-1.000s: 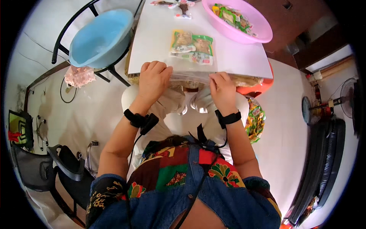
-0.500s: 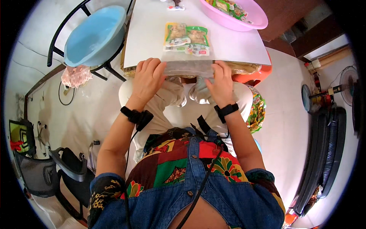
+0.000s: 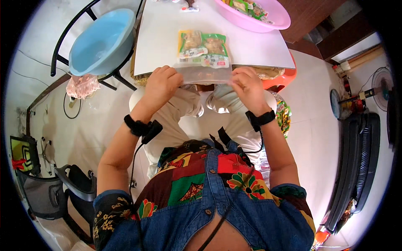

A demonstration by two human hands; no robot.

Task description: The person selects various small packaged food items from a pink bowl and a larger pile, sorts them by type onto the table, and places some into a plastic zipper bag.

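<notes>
At the table's front edge I hold the mouth of a clear plastic bag (image 3: 206, 75), its near edge stretched between my hands and sagging slightly over the edge. Two food packets, a yellow-edged one (image 3: 191, 41) and a green-edged one (image 3: 215, 47), lie side by side on the table, seemingly inside the bag. My left hand (image 3: 162, 85) is closed on the bag's left corner, thumb hidden. Fingers of my right hand (image 3: 250, 85) pinch the right corner. A black strap circles each wrist.
A pink basin (image 3: 251, 21) of similar packets stands at the white table's (image 3: 157, 37) far right. A light-blue basin (image 3: 100, 42) rests on a black-framed chair at left. An orange stool (image 3: 286, 79) stands under the table, with a bag of colourful packets (image 3: 284, 115) below my right arm.
The bag and its packets have come slightly toward me. My right hand has turned from resting along the corner to a pinch, its wrist swinging outward. My left wrist has shifted a little left.
</notes>
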